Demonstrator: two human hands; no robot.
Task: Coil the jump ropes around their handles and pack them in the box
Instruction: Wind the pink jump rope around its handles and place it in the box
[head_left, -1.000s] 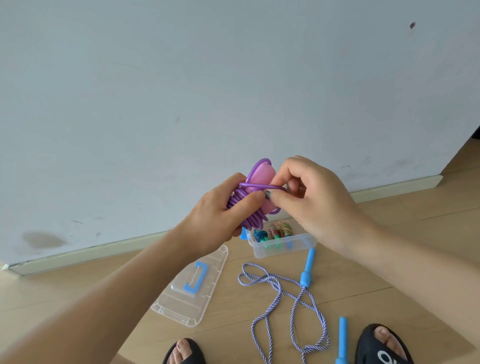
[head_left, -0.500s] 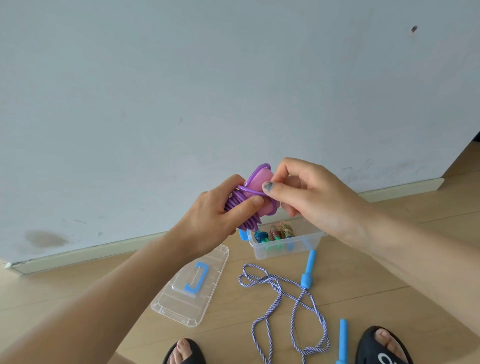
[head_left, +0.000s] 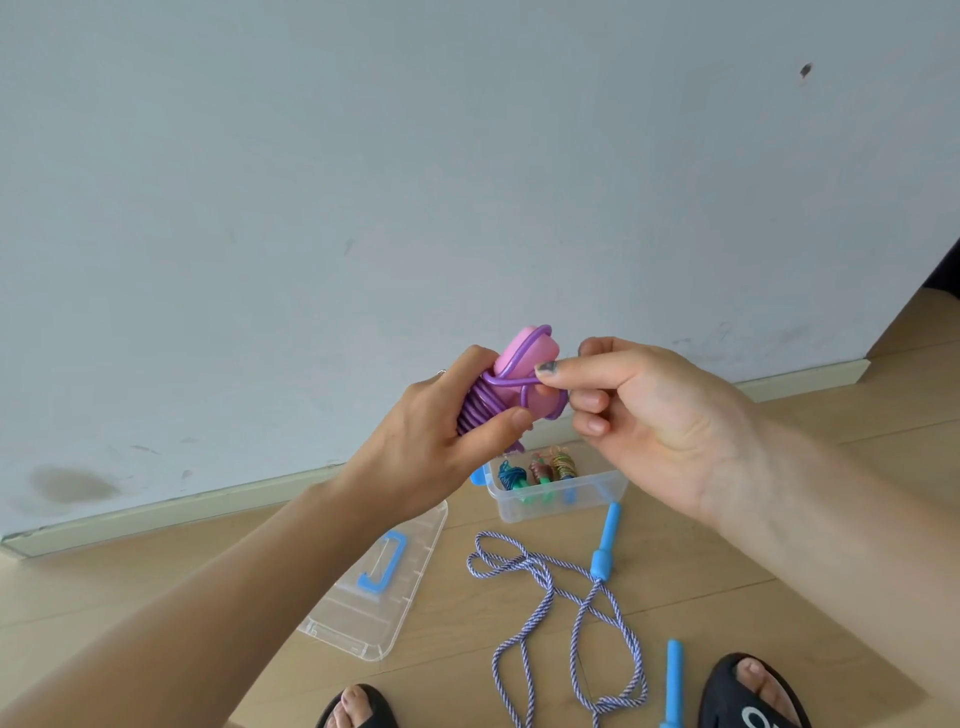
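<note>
- Your left hand (head_left: 441, 441) is grasping the purple rope bundle (head_left: 511, 395), fingers and thumb curling round the coiled part, holding it up in front of the wall (head_left: 467, 156).
- The pink handles (head_left: 522, 351) are sticking out past your left grip, up and to the right, with purple turns of rope crossing over them.
- Your right hand (head_left: 649, 415) is sitting just right of the bundle, thumb and forefinger pinching a loose loop of the purple rope where it is crossing the handles; the other fingers are curling in underneath.
- The clear box (head_left: 561, 501) is standing on the floor (head_left: 857, 441) below your hands, near the skirting, with three coiled ropes (head_left: 540, 470) lying inside it.
- The box lid (head_left: 379, 587) is lying flat on the floor to the left of the box, blue handle facing up.
- A blue-and-white rope (head_left: 550, 597) is lying uncoiled on the floor in front of the box, one blue handle (head_left: 605, 543) pointing toward the box and the other (head_left: 672, 680) lying by your right sandal (head_left: 753, 696).
</note>
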